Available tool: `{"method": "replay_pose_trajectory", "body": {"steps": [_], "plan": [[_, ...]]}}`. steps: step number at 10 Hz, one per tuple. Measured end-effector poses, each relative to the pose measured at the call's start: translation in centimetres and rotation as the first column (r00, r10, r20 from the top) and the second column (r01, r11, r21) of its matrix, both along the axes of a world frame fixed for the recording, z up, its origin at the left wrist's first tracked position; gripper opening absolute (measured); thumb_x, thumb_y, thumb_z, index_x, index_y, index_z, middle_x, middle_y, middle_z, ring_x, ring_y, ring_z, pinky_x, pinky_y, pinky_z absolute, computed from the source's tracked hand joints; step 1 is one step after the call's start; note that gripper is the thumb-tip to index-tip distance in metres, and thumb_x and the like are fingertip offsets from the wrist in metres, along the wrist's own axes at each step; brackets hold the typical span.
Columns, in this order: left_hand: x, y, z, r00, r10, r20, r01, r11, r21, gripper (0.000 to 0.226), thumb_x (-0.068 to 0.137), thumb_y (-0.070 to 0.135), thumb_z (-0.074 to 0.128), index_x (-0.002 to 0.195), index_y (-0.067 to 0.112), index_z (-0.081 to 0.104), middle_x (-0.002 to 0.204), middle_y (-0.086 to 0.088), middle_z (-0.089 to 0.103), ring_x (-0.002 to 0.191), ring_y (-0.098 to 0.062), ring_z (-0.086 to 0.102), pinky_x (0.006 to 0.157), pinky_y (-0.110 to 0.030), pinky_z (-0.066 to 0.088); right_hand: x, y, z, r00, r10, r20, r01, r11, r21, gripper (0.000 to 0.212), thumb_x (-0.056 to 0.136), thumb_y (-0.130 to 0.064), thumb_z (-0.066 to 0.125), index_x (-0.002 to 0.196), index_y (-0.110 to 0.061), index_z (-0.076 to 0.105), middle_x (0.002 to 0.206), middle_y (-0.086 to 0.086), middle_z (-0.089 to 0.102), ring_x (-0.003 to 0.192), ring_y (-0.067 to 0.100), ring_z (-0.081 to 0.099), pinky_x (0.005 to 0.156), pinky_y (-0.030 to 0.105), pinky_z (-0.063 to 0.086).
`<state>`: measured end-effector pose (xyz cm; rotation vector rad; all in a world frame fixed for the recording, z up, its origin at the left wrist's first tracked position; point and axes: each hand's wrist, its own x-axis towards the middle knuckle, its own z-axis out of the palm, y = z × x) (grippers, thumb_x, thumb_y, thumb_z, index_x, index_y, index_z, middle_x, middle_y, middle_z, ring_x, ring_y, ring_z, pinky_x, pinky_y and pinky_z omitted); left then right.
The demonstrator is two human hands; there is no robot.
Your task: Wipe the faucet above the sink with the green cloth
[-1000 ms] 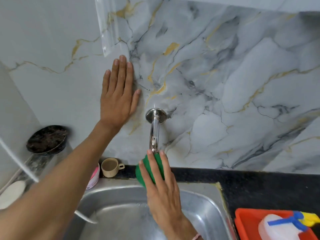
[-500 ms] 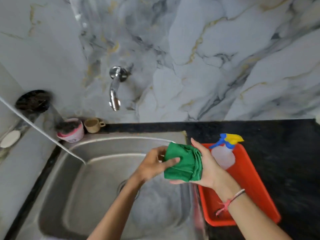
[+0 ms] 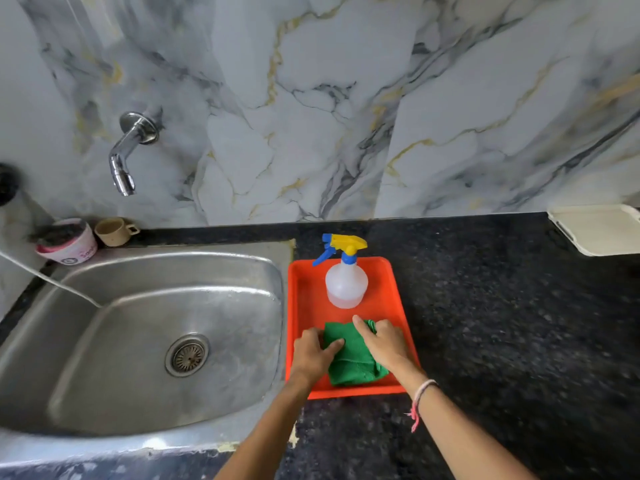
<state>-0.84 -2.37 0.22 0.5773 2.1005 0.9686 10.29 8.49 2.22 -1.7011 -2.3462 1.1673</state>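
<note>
The folded green cloth [image 3: 351, 358] lies in the near end of an orange tray [image 3: 304, 299] on the dark counter, right of the sink. My left hand [image 3: 313, 351] grips its left edge and my right hand [image 3: 384, 341] grips its right edge, fingers curled on the fabric. The chrome faucet [image 3: 126, 155] sticks out of the marble wall at the upper left, above the steel sink [image 3: 104, 306], far from both hands. Nothing touches the faucet.
A clear spray bottle [image 3: 346, 282] with a blue and yellow trigger stands in the far end of the tray. A beige cup [image 3: 112, 232] and a pink-rimmed tub [image 3: 69, 240] sit behind the sink. A white tray [image 3: 599, 228] lies at the counter's right edge.
One second ago my right hand held the cloth on the faucet tip, left hand flat on the wall. Both hands then took the cloth and carried it right and down into the orange tray.
</note>
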Motion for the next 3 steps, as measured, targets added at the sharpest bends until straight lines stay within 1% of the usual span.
{"method": "replay_pose_trajectory", "body": {"steps": [1,2,3], "plan": [[1.2,0.4,-1.2,0.998,-0.011,-0.066,0.006,0.997,-0.074,0.042,0.095,0.031,0.074,0.127,0.005,0.067,0.127,-0.015,0.071,0.122,-0.031,0.064,0.107,-0.042,0.053,0.4,0.1,-1.4,0.996,0.029,0.082,-0.033,0.999,0.039,0.065,0.097,-0.064,0.051,0.109,-0.002,0.068,0.114,0.022,0.073,0.106,0.041,0.069,0.082,0.042,0.055],[1.9,0.2,-0.3,0.978,-0.110,-0.179,0.079,0.982,-0.173,0.048,0.097,0.041,0.070,0.129,0.007,0.060,0.132,-0.014,0.064,0.126,-0.032,0.059,0.107,-0.042,0.051,0.6,0.1,-0.5,0.987,0.087,0.137,-0.097,0.993,0.069,0.051,0.097,-0.055,0.059,0.115,-0.007,0.062,0.125,0.018,0.065,0.111,0.037,0.066,0.085,0.041,0.054],[1.1,0.4,2.6,0.891,-0.167,-0.421,0.114,0.982,-0.149,0.063,0.098,0.048,0.066,0.144,0.010,0.047,0.145,-0.011,0.052,0.135,-0.029,0.051,0.111,-0.042,0.049,0.8,1.3,2.9,0.982,0.133,0.131,-0.172,0.917,0.361,0.046,0.097,-0.047,0.060,0.129,-0.014,0.058,0.135,0.013,0.060,0.122,0.034,0.061,0.093,0.045,0.053]]}}
